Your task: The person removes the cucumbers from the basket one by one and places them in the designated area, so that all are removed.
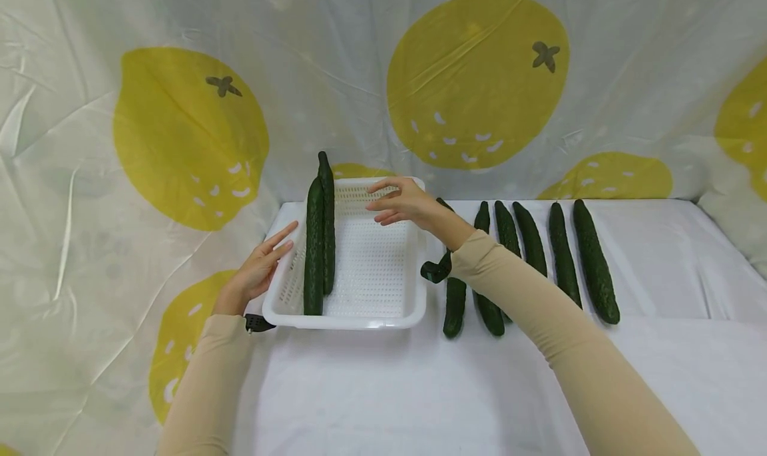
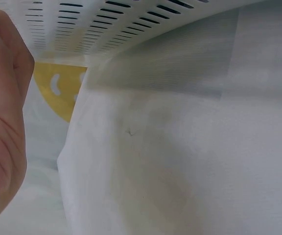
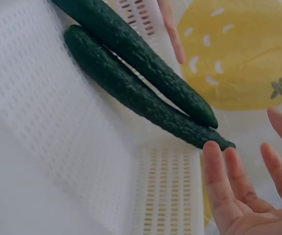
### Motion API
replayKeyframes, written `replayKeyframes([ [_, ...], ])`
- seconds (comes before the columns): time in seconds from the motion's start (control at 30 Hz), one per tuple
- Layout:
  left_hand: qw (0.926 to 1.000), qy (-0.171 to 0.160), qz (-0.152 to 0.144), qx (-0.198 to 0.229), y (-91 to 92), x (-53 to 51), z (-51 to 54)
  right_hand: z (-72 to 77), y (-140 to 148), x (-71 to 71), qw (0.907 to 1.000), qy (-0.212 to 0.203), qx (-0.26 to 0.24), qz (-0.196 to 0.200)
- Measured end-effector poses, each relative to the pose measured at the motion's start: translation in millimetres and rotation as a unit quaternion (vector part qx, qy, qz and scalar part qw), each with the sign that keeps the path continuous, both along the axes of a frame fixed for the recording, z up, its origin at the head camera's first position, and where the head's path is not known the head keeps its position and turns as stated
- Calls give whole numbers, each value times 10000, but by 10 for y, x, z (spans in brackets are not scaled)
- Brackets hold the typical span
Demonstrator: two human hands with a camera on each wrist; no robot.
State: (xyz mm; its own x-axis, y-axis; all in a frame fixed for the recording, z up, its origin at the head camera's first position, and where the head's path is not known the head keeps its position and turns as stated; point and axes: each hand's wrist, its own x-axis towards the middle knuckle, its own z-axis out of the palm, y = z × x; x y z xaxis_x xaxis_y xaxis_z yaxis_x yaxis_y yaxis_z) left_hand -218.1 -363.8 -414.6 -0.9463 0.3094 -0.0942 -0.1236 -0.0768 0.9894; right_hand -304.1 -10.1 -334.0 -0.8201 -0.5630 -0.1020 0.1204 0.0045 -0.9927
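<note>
Two long green cucumbers (image 1: 314, 249) lie side by side along the left wall of a white plastic basket (image 1: 347, 322), their far ends reaching over its back rim. My left hand (image 1: 254, 273) is at the basket's left side with fingers extended; whether it touches the wall I cannot tell. Above the far right part of the basket hovers my right hand (image 1: 407, 203), fingers spread and holding nothing. In the right wrist view its fingertips (image 3: 212, 152) appear close to the tips of the cucumbers (image 3: 146, 100).
Several more cucumbers (image 1: 593, 259) lie in a row on the white cloth-covered table (image 1: 455, 389), right of the basket, some partly hidden by my right forearm. A lemon-print curtain (image 1: 329, 56) hangs behind and to the left.
</note>
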Motion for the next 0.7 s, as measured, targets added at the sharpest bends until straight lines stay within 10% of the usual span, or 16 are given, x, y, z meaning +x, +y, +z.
replayKeyframes([
  [0.7, 9997, -26, -37, 234, 1, -2, -3, -220, -785, 173, 9999, -99, 19, -121],
])
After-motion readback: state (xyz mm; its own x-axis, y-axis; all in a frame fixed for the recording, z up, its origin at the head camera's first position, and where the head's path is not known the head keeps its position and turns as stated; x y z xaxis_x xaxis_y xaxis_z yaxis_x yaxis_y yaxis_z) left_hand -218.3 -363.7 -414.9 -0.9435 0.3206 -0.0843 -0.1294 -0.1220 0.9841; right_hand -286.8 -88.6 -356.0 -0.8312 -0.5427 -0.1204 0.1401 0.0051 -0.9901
